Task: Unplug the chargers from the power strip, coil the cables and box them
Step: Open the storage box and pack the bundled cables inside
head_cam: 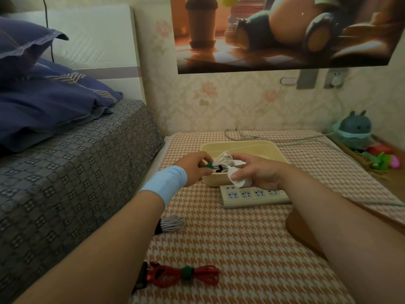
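Can't see the power strip (252,195) end under the right arm (328,207). Can't see the top of the poster (274,40).

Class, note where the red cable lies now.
Head view: the red cable lies bottom centre on the houndstooth cloth, nearer the camera than the white coil.

Blue pillows (43,95) lie on a grey patterned bed cover (76,172), left. Cartoon poster (285,31) on floral wallpaper (219,99). Orange houndstooth cloth (241,249) on table; rabbit-eared toy (355,126) far right.
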